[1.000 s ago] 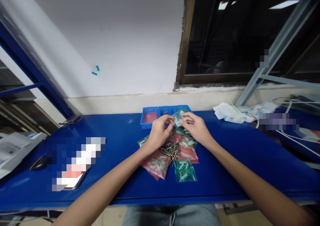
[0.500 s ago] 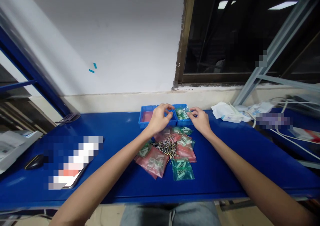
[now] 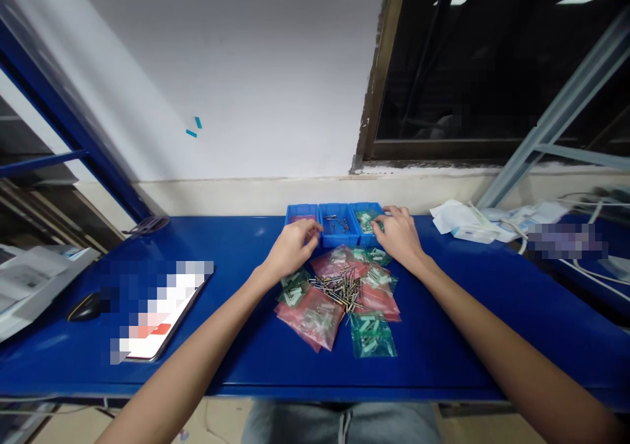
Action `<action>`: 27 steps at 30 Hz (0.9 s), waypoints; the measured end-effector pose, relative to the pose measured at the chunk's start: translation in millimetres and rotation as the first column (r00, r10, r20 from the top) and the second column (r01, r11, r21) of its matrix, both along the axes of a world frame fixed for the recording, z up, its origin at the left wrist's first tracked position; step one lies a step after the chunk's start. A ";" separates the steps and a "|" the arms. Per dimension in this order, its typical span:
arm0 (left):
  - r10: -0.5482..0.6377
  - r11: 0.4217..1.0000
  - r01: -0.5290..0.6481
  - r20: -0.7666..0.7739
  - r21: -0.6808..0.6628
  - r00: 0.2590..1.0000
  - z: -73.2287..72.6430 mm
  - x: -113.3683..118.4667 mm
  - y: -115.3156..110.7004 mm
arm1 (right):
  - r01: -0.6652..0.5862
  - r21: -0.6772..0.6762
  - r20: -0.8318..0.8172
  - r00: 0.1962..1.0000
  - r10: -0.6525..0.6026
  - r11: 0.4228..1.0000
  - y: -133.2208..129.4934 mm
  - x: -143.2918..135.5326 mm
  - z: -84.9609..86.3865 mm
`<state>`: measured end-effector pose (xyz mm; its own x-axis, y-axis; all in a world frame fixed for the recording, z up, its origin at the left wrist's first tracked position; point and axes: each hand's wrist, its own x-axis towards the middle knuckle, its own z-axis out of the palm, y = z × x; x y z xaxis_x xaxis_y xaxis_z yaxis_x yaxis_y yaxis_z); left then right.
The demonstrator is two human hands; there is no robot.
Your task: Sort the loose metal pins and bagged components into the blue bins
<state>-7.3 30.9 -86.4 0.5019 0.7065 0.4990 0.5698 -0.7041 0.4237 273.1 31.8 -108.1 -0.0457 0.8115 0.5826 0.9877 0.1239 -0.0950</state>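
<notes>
My left hand [image 3: 291,248] hovers at the front of the left blue bin [image 3: 302,208], which holds red plastic. Its fingers curl loosely, with nothing visible between them. My right hand [image 3: 401,237] is at the right blue bin [image 3: 365,206], thumb and forefinger bent together by a green bag [image 3: 365,220]; what they grip, if anything, is hidden. In the middle blue bin [image 3: 339,239] lie several metal pins. Before the bins is a heap of metal pins [image 3: 340,289], ringed by red bags [image 3: 315,316] and green bags [image 3: 373,334] with small pale parts inside.
On the blue table [image 3: 236,359], a phone-like slab [image 3: 147,345], partly blurred out, and a black mouse [image 3: 84,306] lie to the left. White packets [image 3: 462,222] and cables [image 3: 585,267] are at the right. The wall and window stand behind the bins.
My left hand has drawn back left and toward me from the middle bin, exposing its pins. My right hand has shifted over the right bin's edge. The whole view has moved slightly.
</notes>
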 end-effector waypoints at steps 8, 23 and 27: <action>-0.040 0.995 0.071 -0.380 0.070 0.924 4.5 2.0 -11.8 | -0.391 0.087 -0.060 0.916 0.396 0.916 -38.5 -27.2 13.4; -0.066 0.998 0.067 -0.422 -0.012 0.904 -15.2 11.5 -16.1 | -0.504 -0.211 -0.064 0.862 0.502 0.838 -46.5 -40.0 2.1; -0.071 0.997 0.062 -0.404 -0.034 0.912 -18.2 15.7 -17.9 | -0.503 -0.230 -0.060 0.862 0.504 0.833 -47.5 -42.1 -0.1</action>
